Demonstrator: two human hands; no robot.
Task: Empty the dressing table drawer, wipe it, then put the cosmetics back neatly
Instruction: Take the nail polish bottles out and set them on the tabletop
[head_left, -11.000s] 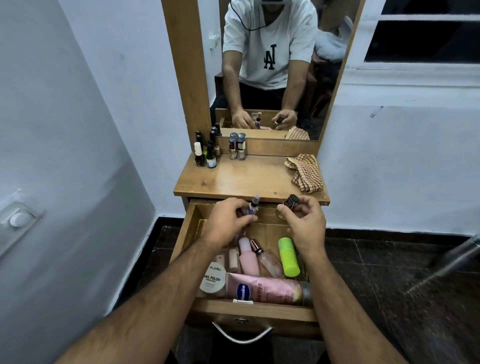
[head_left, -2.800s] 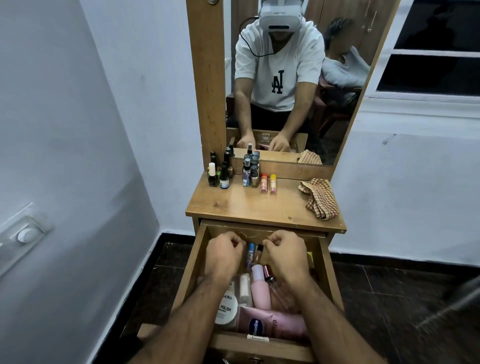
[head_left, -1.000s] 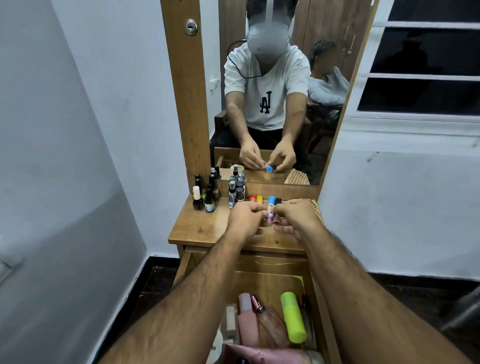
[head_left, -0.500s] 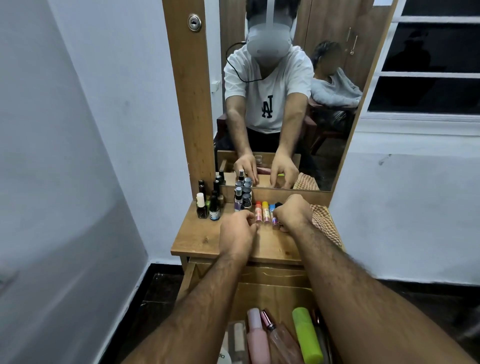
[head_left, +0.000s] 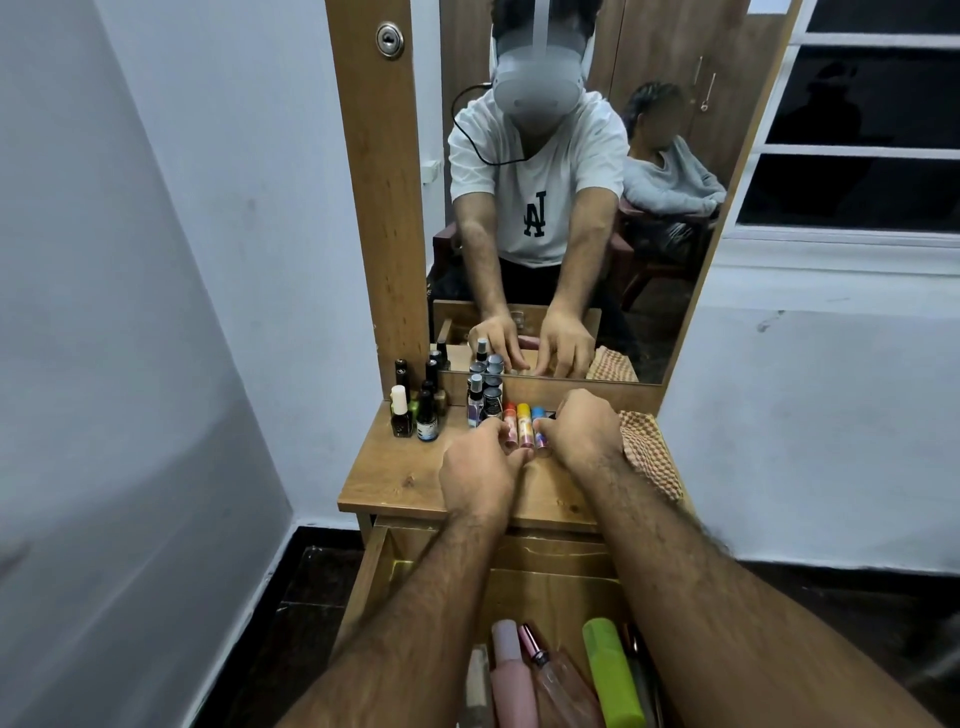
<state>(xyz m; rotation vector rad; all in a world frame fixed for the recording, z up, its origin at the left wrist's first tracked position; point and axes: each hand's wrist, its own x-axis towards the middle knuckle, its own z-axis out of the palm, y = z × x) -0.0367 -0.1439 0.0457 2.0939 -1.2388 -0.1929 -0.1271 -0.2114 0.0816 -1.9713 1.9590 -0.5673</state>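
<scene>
Nearest to us, the open drawer (head_left: 550, 566) still holds a pink bottle (head_left: 511, 680), a clear bottle with a pink cap (head_left: 558, 686) and a lime-green tube (head_left: 610, 673), lying side by side with their caps towards the table. Both our forearms reach over the drawer to the wooden tabletop (head_left: 395, 478). Our left hand (head_left: 480, 470) has its fingers curled, the fingertips touching the red-capped lip balm (head_left: 510, 425); we cannot tell whether it grips the stick. Our right hand (head_left: 582, 428) is curled round the blue-capped lip balm (head_left: 539, 427), which stands in line with the yellow-capped lip balm (head_left: 523, 423) between the other two. Just beside the right hand lies a checked cloth (head_left: 649, 457), partly under the wrist. Behind the lip balms stand two small spray bottles (head_left: 483, 402), and further left a cluster of nail polish bottles (head_left: 415, 408) against the frame. At the back the mirror (head_left: 675, 208) reflects our arms and hands, and a seated person behind us.
</scene>
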